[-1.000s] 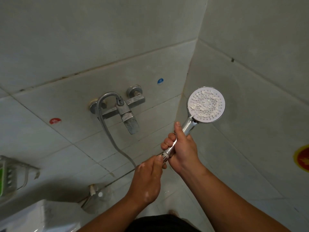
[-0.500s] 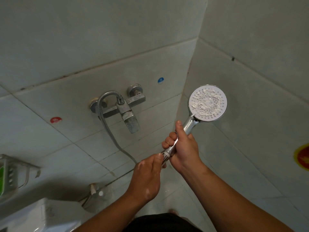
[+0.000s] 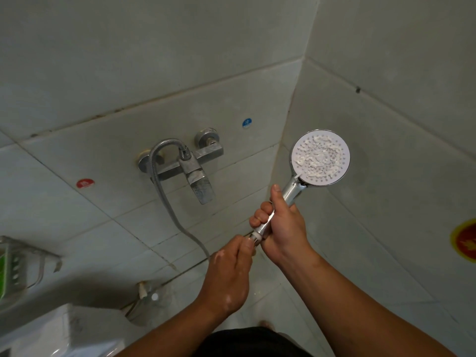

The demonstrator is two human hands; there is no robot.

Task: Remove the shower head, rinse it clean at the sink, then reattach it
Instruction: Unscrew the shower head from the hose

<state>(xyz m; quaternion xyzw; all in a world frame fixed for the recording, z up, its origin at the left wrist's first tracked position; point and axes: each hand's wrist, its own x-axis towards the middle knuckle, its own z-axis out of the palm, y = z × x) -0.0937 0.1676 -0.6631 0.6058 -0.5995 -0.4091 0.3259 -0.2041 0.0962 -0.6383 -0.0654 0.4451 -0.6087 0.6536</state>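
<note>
Brace the shower head (image 3: pixel 320 157) in the gripping right hand (image 3: pixel 282 228) so the left hand (image 3: pixel 229 274), pinching the hose nut (image 3: pixel 253 237), unscrews it squarely.

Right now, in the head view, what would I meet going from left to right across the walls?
From the left: wire rack → red sticker → mixer tap → blue sticker → shower head → red-and-yellow sticker.

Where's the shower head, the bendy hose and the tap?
shower head (image 3: pixel 320 157): head view, on its white spray face.
hose (image 3: pixel 167 140): head view, on the top of its loop.
tap (image 3: pixel 201 189): head view, on the metal piece that juts out at the front.
</note>
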